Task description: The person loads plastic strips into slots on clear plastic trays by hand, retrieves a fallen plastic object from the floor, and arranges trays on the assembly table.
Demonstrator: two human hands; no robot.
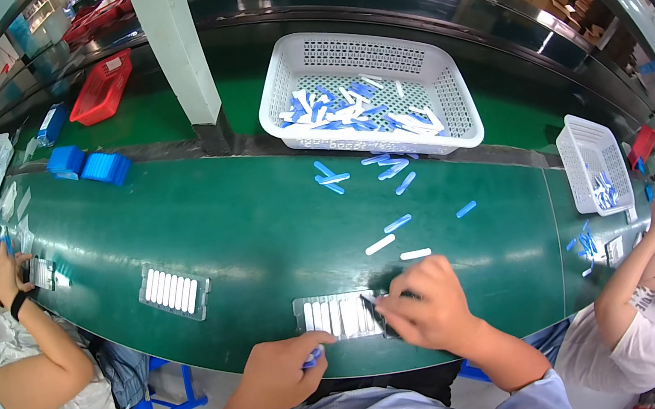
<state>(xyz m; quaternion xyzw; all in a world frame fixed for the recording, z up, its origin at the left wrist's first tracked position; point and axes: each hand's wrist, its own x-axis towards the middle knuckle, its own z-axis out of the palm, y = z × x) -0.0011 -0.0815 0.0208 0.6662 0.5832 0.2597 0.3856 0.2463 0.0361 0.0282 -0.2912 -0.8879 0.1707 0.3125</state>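
Your left hand (282, 374) curls around a blue piece (312, 357), its index finger reaching to the near edge of a clear tray (299, 314) right in front of you on the green surface (217, 214). The tray holds a row of upright white pieces (333, 318). Your right hand (426, 301) is over the tray's right end, fingers bunched together; blur hides whether they pinch anything.

To do this well, steady the tray with that left index finger, keep the blue piece tucked in your palm, and work lightly so the row stays straight.

A loose white piece (416, 255) lies just beyond your right knuckles, where a sleeve or wrist could catch it. Farther off are scattered blue strips (397, 223) and a white basket (467, 129); a second filled tray (201, 304) sits to your left.
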